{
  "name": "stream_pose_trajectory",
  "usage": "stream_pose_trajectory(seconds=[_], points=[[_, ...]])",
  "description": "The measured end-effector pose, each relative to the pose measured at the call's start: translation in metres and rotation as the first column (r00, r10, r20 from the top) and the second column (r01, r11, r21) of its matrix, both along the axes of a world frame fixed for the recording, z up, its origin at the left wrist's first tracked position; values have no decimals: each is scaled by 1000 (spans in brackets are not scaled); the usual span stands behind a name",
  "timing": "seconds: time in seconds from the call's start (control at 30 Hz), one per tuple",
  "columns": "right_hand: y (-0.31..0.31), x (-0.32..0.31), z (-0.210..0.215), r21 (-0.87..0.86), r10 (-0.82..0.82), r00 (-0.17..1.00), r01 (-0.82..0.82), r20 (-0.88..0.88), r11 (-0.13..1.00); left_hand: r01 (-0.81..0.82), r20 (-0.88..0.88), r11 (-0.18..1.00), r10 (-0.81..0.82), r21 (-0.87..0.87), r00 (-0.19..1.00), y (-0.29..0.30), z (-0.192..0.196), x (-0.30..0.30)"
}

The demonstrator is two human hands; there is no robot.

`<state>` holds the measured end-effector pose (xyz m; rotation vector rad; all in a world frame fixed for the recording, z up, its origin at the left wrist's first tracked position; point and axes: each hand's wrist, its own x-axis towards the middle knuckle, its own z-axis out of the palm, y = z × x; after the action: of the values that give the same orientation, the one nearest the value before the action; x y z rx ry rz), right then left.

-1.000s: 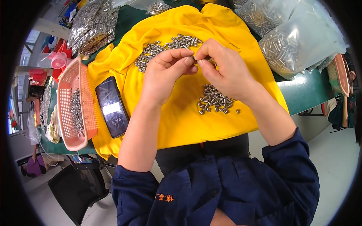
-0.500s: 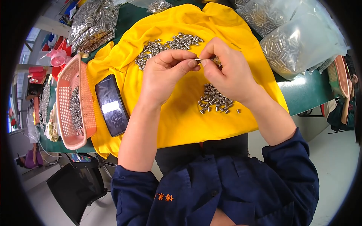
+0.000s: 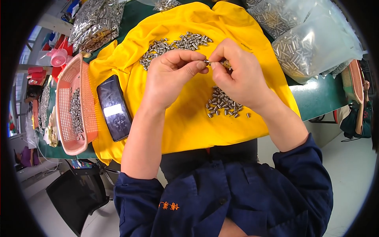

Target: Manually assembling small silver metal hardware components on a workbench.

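Note:
Over the yellow cloth (image 3: 181, 132), my left hand (image 3: 167, 79) and my right hand (image 3: 241, 77) meet fingertip to fingertip. Both pinch a small metal piece (image 3: 207, 62) between thumb and forefinger; the fingers cover most of it. Some small brass-coloured pieces (image 3: 226, 64) show by the curled fingers of my right hand, but I cannot tell whether they are gripped there. Beyond my left hand spreads a far pile of small silvery metal cylinders (image 3: 160, 47). A second, smaller pile of such cylinders (image 3: 222, 103) lies below my right hand, partly hidden by it.
A black phone (image 3: 114, 108) lies on the cloth at left, beside a pink plastic basket (image 3: 91, 114) with metal pieces inside. Clear bags of metal parts stand at the far left (image 3: 96, 23) and right (image 3: 296, 51) on the green table (image 3: 319, 98). A black chair (image 3: 77, 201) stands lower left.
The whole view has shifted slightly, moving the basket and phone a little to the left. Both hands keep their pinch on the small metal piece.

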<state>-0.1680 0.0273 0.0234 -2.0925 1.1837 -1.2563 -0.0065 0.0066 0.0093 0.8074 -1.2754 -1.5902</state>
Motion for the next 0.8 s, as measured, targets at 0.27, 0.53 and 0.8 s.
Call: stream_pose_trajectory(seconds=[0.27, 0.53, 0.8], points=[[-1, 1, 0, -21, -9, 999, 9, 38, 1000, -29, 55, 999, 31, -29, 998, 2, 5, -2], [1, 1, 1, 102, 45, 997, -51, 55, 994, -22, 18, 1000, 22, -19, 1000, 4, 2, -1], [-1, 0, 2, 95, 120, 992, -123, 32, 988, 43, 10, 999, -43, -6, 999, 3, 3, 4]])
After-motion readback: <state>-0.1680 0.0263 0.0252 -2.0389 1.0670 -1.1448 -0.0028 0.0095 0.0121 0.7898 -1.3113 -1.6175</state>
